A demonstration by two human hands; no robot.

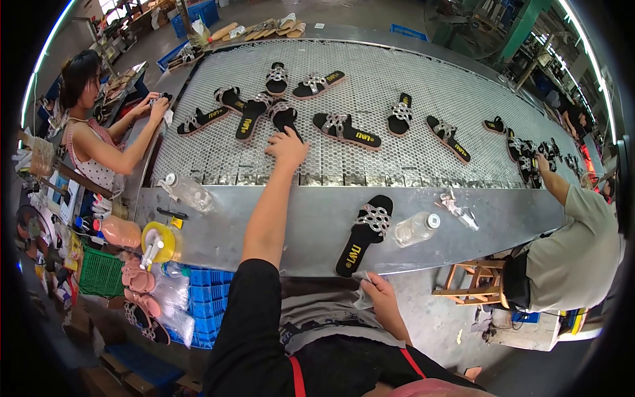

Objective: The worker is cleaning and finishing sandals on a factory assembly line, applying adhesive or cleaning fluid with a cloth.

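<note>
My left hand (pixel 288 148) reaches onto the metal mesh belt (pixel 218 159), its fingers spread at the heel of a black sandal (pixel 284 116) with a silvery cut-out strap. They seem to touch it; a firm hold is not visible. Around that sandal lie several similar ones, among them a sandal (pixel 249 120) crossing close on its left. Near the table's front edge my right hand (pixel 380 296) is closed on a grey cloth (pixel 363 294). Just above the cloth another black sandal (pixel 363 237), strap side up, rests on the steel tabletop (pixel 297 228).
Clear bottles stand on the steel at left (pixel 190 192) and right (pixel 417 228). A brush-like tool (pixel 458 210) lies beyond the right bottle. One co-worker (pixel 99 132) handles a shoe at left; another (pixel 572 231) reaches onto the belt at right. Blue crates (pixel 210 298) stand lower left.
</note>
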